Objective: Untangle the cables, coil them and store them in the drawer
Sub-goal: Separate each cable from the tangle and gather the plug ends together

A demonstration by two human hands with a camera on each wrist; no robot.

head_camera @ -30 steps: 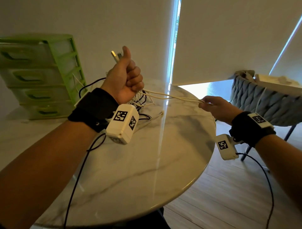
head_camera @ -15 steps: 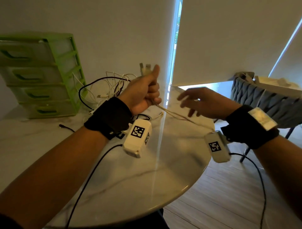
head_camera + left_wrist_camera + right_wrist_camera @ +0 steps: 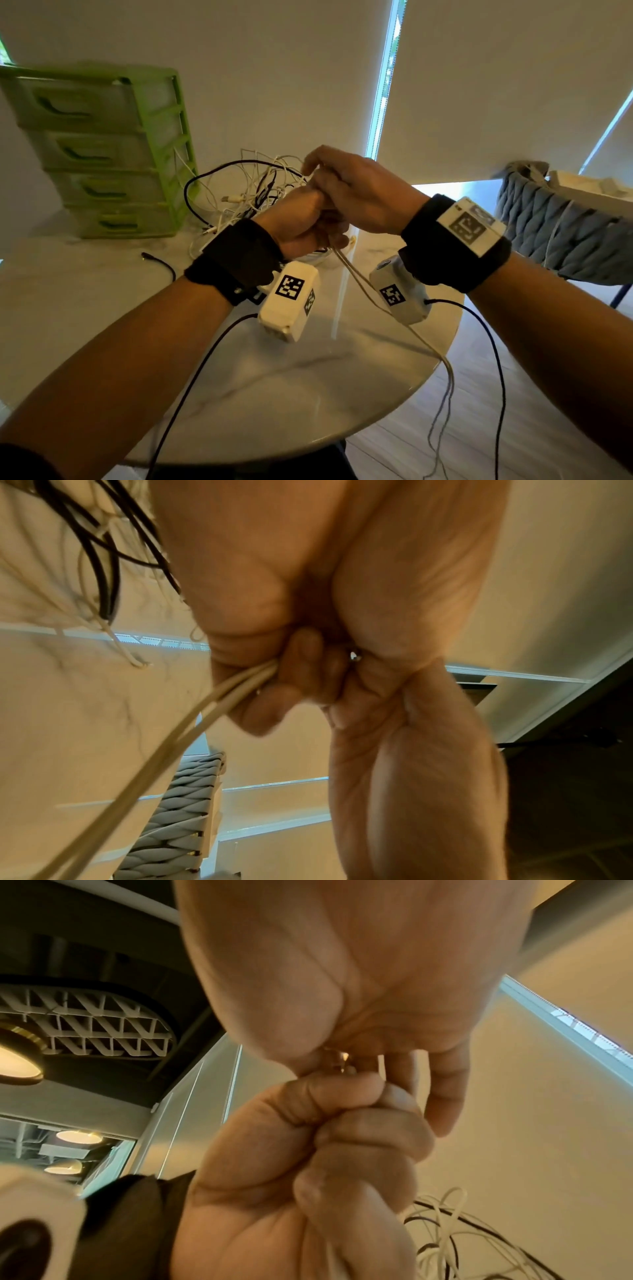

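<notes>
My left hand (image 3: pixel 310 228) is a fist round doubled strands of a white cable (image 3: pixel 363 284), above the marble table (image 3: pixel 260 387). In the left wrist view the white cable (image 3: pixel 192 723) leaves the left hand (image 3: pixel 270 685) beside the little finger. The slack loop hangs past the table's right edge. My right hand (image 3: pixel 320 171) lies over the fist; in the right wrist view the right hand (image 3: pixel 363 1061) pinches the cable's metal plug (image 3: pixel 342 1062) sticking out of the fist's top. A tangle of white and black cables (image 3: pixel 246 195) lies behind the hands. The green drawer unit (image 3: pixel 102 154) stands at the back left, drawers closed.
A loose black cable end (image 3: pixel 157 261) lies on the table left of my left wrist. A grey woven chair (image 3: pixel 561 226) holding a white box stands to the right, beyond the table edge. Wall and window blinds rise close behind the table.
The right hand let go of the stretched cable loop at the right and came left onto the left fist. The left hand moved right and lower. The loop now hangs slack over the table edge.
</notes>
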